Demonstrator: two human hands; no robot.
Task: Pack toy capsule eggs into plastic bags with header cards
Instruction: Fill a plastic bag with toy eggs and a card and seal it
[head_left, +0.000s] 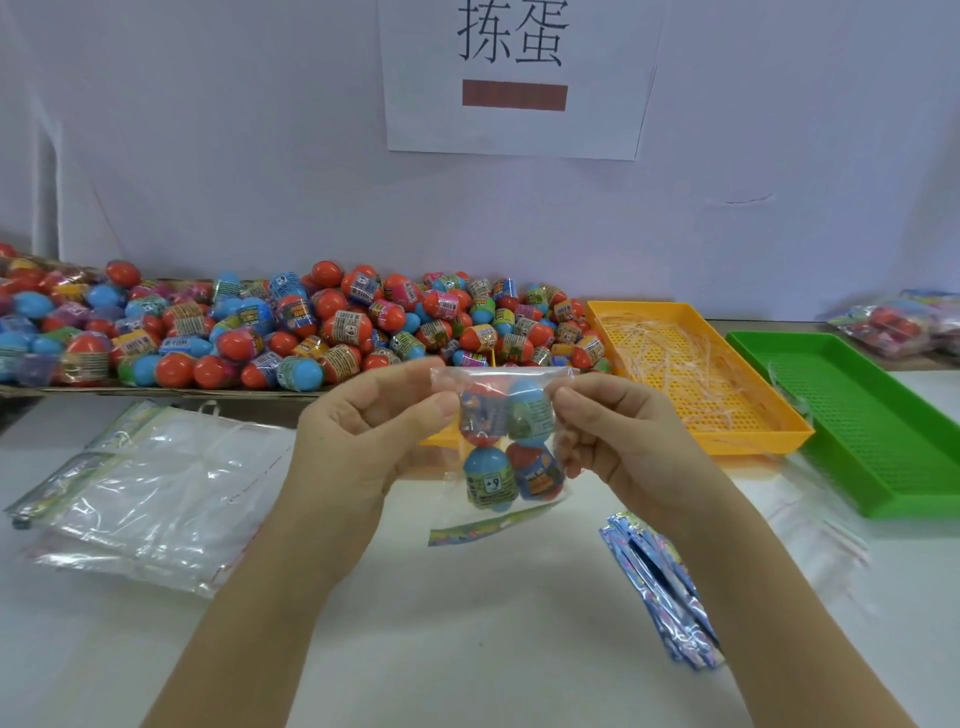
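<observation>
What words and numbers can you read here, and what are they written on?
"拣蛋": big black characters on the white paper sign.
"6+": upside down, on the blue egg inside the held bag.
Labels on the egg pile and the blue printed cards: too small or blurred to read.

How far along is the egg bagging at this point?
Done: some filled bags lie at far right. In hand: the left hand and right hand pinch the top of a clear bag holding four eggs. Remaining: a large pile of loose eggs, empty bags and header cards.
</observation>
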